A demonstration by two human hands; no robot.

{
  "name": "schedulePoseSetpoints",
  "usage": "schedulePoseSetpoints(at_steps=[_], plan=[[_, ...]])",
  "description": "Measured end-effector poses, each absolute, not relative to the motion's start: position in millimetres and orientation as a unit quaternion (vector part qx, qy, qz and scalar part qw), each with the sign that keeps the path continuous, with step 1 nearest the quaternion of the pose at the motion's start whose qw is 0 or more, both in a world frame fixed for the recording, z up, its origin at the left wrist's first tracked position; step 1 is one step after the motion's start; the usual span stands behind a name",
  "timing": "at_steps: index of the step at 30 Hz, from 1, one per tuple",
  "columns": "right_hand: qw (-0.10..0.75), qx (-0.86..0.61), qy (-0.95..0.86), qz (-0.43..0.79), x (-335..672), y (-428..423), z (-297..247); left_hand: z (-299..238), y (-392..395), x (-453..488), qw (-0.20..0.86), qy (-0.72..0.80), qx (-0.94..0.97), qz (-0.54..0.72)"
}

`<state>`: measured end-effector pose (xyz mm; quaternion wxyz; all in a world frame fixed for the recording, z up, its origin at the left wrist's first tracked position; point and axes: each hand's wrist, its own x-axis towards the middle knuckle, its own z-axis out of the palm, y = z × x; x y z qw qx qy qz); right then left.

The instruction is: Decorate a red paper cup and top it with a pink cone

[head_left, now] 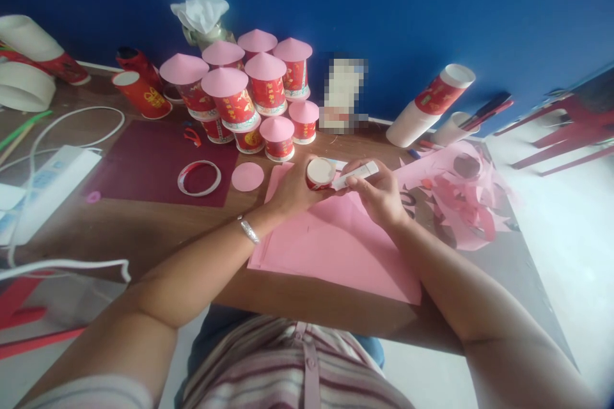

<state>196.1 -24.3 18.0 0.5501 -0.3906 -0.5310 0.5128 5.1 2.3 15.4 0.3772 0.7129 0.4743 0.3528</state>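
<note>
My left hand (297, 186) is closed round a small red paper cup (321, 172), its pale round end facing up. Between the thumb and fingers of my right hand (381, 195) is a slim white tool that looks like a box cutter (357, 175). Its tip reaches the cup's right side; whether a blade is out is too small to tell. Both hands are above a stack of pink paper (336, 243). Left of the cup lie a pink paper disc (247, 177) and a paper cup ring (199, 177) on a dark red sheet (144, 166).
Behind my hands stand several red cups with pink cone roofs (237, 99). Pink paper scraps (463, 198) lie to the right, near stacked cups (426, 108) and a pen cup (455, 128). A white power strip (52, 192) with cables is at left; a blue wall (384, 6) rises behind.
</note>
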Motion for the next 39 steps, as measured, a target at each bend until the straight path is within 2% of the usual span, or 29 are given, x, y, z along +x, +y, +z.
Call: schedulePoseSetpoints(at_steps=[9, 13, 16, 21, 25, 31, 39], plan=[[0.561, -0.365, -0.503, 0.546, 196, -19, 19, 8, -1, -5, 0.466, 0.316, 0.735, 0.379], [0.566, -0.387, -0.521, 0.508, 201, -17, 19, 13, -1, -7, 0.440, 0.311, 0.752, 0.380], [0.569, -0.409, -0.573, 0.426, 202, -21, 22, 10, 0, -6, 0.381, 0.353, 0.753, 0.404], [0.533, -0.449, -0.691, 0.192, 200, -33, 29, -1, 2, -3, 0.263, 0.409, 0.774, 0.404], [0.535, -0.417, -0.727, 0.111, 197, -36, 34, -6, 3, -2, 0.235, 0.419, 0.783, 0.396], [0.510, -0.422, -0.744, 0.092, 198, -34, 35, -4, 4, -1, 0.243, 0.434, 0.777, 0.386], [0.487, -0.460, -0.735, 0.104, 203, -29, 31, 1, 4, -1, 0.305, 0.436, 0.761, 0.370]])
